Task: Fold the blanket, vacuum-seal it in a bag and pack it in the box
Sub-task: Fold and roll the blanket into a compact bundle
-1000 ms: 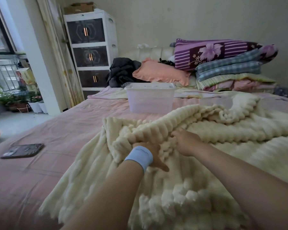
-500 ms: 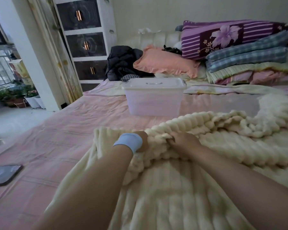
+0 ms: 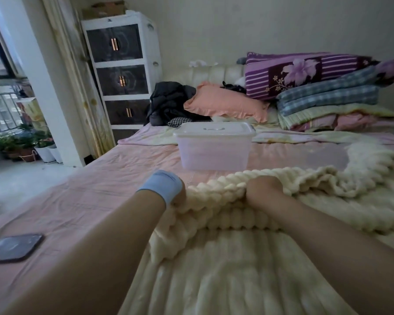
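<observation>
Left grip and right grip are closed tight on one bunched edge of the blanket, just in front of the box. Folding seems only begun; no bag is visible, and the box is closed.

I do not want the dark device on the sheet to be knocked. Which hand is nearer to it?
Left. The left hand grips the blanket edge on the side of the dark device; the right hand grips it farther right.
</observation>
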`<move>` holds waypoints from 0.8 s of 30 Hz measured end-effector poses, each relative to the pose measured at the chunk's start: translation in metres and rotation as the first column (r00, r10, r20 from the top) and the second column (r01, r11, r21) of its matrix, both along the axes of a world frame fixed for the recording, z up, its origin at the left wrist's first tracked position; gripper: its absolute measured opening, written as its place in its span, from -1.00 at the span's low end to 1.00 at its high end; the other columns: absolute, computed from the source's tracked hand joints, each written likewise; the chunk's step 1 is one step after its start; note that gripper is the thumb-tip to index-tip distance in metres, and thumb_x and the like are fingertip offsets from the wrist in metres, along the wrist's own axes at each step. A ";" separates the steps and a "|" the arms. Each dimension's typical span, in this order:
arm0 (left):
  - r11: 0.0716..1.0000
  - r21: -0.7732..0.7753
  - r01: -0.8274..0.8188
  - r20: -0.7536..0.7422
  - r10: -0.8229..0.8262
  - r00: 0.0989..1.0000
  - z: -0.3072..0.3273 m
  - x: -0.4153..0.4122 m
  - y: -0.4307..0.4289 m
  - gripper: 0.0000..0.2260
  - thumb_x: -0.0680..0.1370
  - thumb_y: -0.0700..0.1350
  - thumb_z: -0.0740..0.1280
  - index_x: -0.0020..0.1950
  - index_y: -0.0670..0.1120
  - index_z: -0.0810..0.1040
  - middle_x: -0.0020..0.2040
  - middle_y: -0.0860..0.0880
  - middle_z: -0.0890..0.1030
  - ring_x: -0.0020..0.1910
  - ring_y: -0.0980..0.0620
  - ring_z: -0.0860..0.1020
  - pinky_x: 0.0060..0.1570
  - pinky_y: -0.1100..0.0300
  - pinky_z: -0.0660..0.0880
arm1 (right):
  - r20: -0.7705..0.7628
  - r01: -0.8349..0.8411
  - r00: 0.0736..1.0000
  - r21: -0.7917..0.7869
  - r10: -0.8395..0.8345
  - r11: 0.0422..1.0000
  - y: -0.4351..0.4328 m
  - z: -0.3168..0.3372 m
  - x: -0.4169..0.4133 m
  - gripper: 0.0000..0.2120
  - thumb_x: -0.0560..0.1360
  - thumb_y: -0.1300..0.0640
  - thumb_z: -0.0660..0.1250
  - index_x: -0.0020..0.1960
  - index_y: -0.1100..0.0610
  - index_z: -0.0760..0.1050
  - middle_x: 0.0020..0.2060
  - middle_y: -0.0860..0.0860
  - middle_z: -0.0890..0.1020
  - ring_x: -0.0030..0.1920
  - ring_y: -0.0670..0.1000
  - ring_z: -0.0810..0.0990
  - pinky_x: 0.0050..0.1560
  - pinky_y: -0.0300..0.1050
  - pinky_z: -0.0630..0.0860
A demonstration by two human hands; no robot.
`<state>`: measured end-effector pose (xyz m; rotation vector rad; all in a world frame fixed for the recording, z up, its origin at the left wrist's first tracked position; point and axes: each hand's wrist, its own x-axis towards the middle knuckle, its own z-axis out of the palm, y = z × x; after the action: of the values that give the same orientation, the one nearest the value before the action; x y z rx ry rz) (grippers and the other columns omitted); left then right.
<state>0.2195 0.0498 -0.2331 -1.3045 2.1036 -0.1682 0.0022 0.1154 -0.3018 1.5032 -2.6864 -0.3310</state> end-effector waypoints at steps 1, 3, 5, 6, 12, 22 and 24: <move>0.990 0.109 -0.084 -0.087 0.094 0.992 0.004 0.000 0.002 -0.69 0.62 -0.01 0.15 0.09 -0.20 0.56 -0.03 -0.15 0.58 -0.15 -0.11 0.58 -0.11 0.10 0.53 | 0.026 0.021 0.999 0.048 -0.023 0.999 0.000 0.003 0.003 -0.43 0.63 -0.05 0.18 0.60 0.03 0.19 0.57 0.02 0.25 0.52 0.09 0.30 0.38 -0.02 0.41; 0.863 0.417 -0.284 -0.158 0.376 0.913 0.009 -0.001 0.000 -0.69 0.64 -0.01 0.11 -0.11 -0.15 0.54 -0.23 -0.07 0.56 -0.47 0.01 0.47 -0.45 0.28 0.40 | 0.181 0.041 0.981 0.148 -0.068 0.988 0.006 0.011 0.007 -0.51 0.64 0.04 0.16 0.54 0.11 0.31 0.40 0.11 0.49 0.38 0.13 0.50 0.30 0.01 0.50; 0.703 0.602 -0.379 -0.085 0.529 0.845 0.008 0.004 -0.005 -0.66 0.65 -0.01 0.08 -0.06 -0.16 0.57 -0.24 -0.01 0.62 -0.51 0.06 0.51 -0.53 0.35 0.37 | 0.430 0.057 0.885 0.279 -0.178 0.959 0.008 0.016 0.008 -0.60 0.59 0.25 0.13 0.40 0.27 0.43 0.02 0.23 0.67 0.02 0.21 0.70 0.13 0.07 0.61; 0.670 0.639 -0.379 -0.110 0.567 0.816 0.003 0.005 -0.012 -0.65 0.66 -0.03 0.07 0.01 -0.19 0.58 -0.20 -0.03 0.65 -0.47 0.06 0.57 -0.52 0.33 0.43 | 0.502 0.038 0.837 0.346 -0.220 0.937 0.010 0.024 0.009 -0.63 0.56 0.31 0.14 0.34 0.31 0.44 -0.10 0.24 0.70 -0.10 0.22 0.71 0.07 0.08 0.63; 0.923 -0.079 -0.377 -0.859 0.129 0.495 0.044 -0.013 -0.106 -0.70 0.59 -0.10 0.26 0.27 -0.20 0.50 0.20 -0.23 0.56 0.14 -0.20 0.57 0.22 0.00 0.47 | 0.594 0.120 0.798 -0.318 0.100 0.940 -0.066 0.054 -0.028 -0.66 0.57 -0.01 0.23 0.22 0.21 0.43 0.10 0.19 0.62 0.14 0.25 0.59 0.18 0.18 0.52; 0.691 -0.650 -0.316 -0.737 -0.471 0.485 0.050 0.029 -0.112 -0.71 0.58 -0.16 0.20 0.21 0.08 0.56 0.50 -0.06 0.26 0.49 -0.12 0.18 0.46 0.01 0.15 | 0.019 -0.205 0.970 -0.479 0.243 0.854 -0.053 0.088 0.012 -0.70 0.66 0.03 0.09 0.27 -0.01 0.53 0.27 0.09 0.58 0.29 0.15 0.52 0.24 0.01 0.38; 0.795 -0.584 -0.167 -0.624 -0.308 0.718 0.020 0.050 -0.094 -0.68 0.57 -0.11 0.20 0.30 0.08 0.51 0.53 0.01 0.19 0.51 -0.08 0.15 0.44 -0.01 0.15 | -0.137 -0.237 0.971 -0.392 0.199 0.889 -0.040 0.066 0.023 -0.68 0.64 0.00 0.13 0.28 0.01 0.55 0.29 0.10 0.51 0.28 0.15 0.46 0.23 0.02 0.35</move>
<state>0.2693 -0.0446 -0.2132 -1.8760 2.9128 -0.4915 0.0254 0.0752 -0.2358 1.5835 -2.2915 0.1588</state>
